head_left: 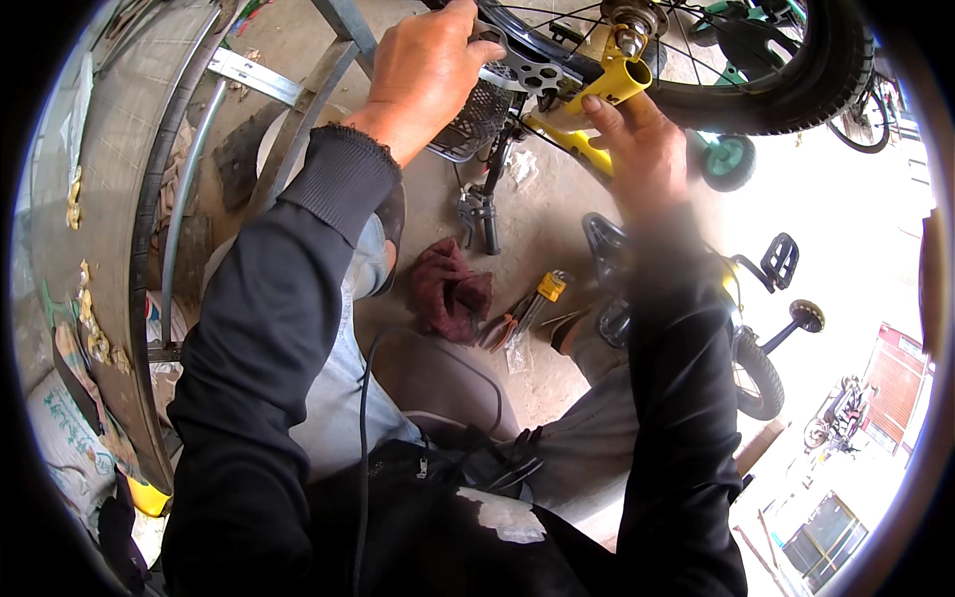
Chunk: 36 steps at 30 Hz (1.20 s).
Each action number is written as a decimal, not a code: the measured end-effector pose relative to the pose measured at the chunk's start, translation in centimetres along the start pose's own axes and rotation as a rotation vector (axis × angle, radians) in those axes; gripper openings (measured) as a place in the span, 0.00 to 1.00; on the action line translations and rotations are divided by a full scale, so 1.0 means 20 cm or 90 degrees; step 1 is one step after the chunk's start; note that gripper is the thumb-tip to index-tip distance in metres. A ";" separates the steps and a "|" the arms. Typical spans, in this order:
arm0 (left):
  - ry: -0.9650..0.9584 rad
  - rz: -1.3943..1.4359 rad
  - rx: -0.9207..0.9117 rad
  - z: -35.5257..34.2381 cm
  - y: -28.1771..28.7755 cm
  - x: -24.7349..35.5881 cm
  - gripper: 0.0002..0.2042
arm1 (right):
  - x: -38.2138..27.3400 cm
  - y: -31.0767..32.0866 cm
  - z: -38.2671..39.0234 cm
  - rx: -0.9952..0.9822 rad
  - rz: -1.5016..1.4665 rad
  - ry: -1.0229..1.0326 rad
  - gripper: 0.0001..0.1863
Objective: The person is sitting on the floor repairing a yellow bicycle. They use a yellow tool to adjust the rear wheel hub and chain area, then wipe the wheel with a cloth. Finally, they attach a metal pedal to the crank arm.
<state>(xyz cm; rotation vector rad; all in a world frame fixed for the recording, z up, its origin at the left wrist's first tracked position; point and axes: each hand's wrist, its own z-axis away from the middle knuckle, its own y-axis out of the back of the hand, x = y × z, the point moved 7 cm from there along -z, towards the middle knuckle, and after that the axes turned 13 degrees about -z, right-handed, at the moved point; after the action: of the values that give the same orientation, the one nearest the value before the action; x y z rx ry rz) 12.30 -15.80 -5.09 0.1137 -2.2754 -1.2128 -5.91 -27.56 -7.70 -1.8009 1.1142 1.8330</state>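
My left hand (423, 80) is closed round one end of a dark flat spanner (537, 76) with several hexagonal holes. The spanner's far end reaches the yellow bicycle tube (612, 84) beside the axle nut (631, 40). My right hand (642, 144) grips this tube from below, its thumb lying along the near side. The tube's open end faces up and right. Behind it stands a spoked wheel with a black tyre (766, 107). Under my hands hang a black wire basket (473, 127) and a handlebar with a brake lever (482, 211).
On the floor lie a maroon cloth (448, 291), pliers (499, 330) and a yellow tool holder (551, 286). Pedals (781, 261) and a green-hubbed small wheel (729, 159) are at right. A metal frame (254, 78) stands at left. A black cable (364, 438) hangs before me.
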 end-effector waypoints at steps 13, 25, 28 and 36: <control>-0.046 0.007 -0.007 -0.13 0.09 0.14 0.11 | -0.01 -0.01 0.00 -0.015 0.002 0.000 0.19; 0.176 0.192 -0.319 -0.03 -0.04 -0.11 0.12 | -0.01 0.00 0.00 0.001 0.033 0.020 0.19; 0.218 0.239 -0.358 0.02 -0.08 -0.13 0.11 | -0.01 -0.01 0.00 -0.005 0.010 0.019 0.19; 0.400 0.470 -0.406 0.15 -0.08 -0.15 0.11 | 0.00 -0.01 0.01 0.002 0.043 -0.010 0.19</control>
<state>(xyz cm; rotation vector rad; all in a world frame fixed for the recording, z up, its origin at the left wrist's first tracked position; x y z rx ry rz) 13.02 -13.58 -8.98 -0.4752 -1.1461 -1.1886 -5.91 -27.32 -7.84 -1.7648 1.1848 1.8796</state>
